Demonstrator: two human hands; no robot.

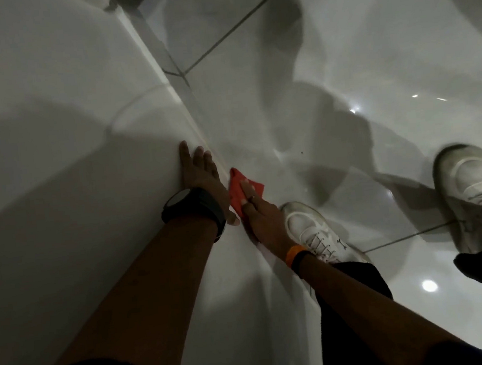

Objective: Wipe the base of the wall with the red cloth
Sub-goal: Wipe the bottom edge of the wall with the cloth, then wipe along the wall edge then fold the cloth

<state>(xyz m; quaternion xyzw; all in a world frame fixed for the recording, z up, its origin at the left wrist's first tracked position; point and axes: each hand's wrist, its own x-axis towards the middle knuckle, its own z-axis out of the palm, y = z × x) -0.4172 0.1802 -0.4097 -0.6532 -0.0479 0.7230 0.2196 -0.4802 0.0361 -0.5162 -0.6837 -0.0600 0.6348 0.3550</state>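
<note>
My right grip (259,218), fingers straight, presses the red cloth (238,189) against the base of the wall (191,115), and my left grip (200,171) lies flat, fingers straight, on the wall (63,96) just beside it.

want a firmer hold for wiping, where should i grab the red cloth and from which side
Probably pinch the red cloth at its free outer corner, coming from the floor side: it lies flat under the right hand, and the wall and left hand close off the other side.
</note>
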